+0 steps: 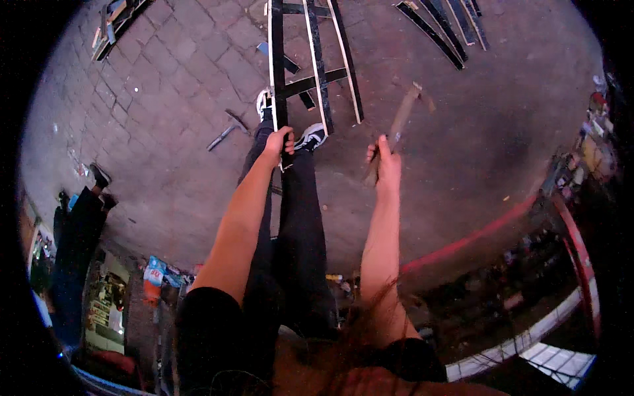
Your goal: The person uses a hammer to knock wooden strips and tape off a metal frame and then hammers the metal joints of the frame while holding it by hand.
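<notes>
A frame of dark wooden slats (316, 56) with pale edges, three long pieces joined by crosspieces, stretches away from me at the top. My left hand (280, 142) is closed around the near end of its left long slat, just in front of my shoes. Apart from the frame, on its right, my right hand (386, 164) grips a wooden-handled hammer (403, 119) by the lower handle. The hammer points away from me, and its head is blurred. On the paving left of my feet lies a second hammer (228, 130).
Loose dark slats (432, 33) lie at the far right, and a pile of wood scraps (115, 26) at the far left. A person in dark clothes (79, 244) is at the left. Assorted clutter (588, 145) lines the right edge; a red rail (472, 232) runs at lower right.
</notes>
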A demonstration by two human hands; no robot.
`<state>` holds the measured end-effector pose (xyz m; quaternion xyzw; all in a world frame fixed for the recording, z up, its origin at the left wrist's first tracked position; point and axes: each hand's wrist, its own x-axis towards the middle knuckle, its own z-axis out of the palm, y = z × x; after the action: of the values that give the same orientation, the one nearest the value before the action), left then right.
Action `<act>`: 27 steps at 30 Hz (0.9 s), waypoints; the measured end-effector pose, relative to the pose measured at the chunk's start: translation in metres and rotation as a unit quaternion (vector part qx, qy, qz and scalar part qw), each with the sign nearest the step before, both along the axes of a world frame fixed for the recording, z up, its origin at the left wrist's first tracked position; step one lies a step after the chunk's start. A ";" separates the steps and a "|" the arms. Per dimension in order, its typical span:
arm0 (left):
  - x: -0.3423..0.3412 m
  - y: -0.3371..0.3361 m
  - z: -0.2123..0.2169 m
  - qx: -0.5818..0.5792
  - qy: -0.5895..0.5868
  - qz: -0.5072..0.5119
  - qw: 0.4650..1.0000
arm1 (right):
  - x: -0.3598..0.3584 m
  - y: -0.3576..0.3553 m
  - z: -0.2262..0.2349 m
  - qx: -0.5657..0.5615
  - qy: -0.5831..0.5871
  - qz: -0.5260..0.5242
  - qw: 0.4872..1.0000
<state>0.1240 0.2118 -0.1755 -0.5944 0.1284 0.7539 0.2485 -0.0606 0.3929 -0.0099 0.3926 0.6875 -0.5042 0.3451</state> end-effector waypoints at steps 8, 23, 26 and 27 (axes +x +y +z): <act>0.001 -0.002 -0.001 -0.010 0.014 0.007 1.000 | 0.006 -0.031 -0.013 -0.053 -0.058 -0.035 0.996; -0.004 -0.008 0.000 -0.005 -0.036 0.040 0.999 | -0.138 -0.124 -0.087 -0.067 0.096 0.051 0.992; 0.000 -0.010 -0.003 0.018 -0.017 0.046 0.999 | -0.168 -0.126 -0.072 -0.085 0.236 -0.012 0.968; 0.001 -0.009 -0.004 0.018 -0.003 0.034 0.999 | -0.168 -0.127 -0.072 -0.098 0.249 -0.042 0.963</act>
<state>0.1250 0.2026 -0.1797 -0.5957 0.0937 0.7627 0.2340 -0.2290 0.2660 -0.0824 0.2480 0.6816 -0.6649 0.1782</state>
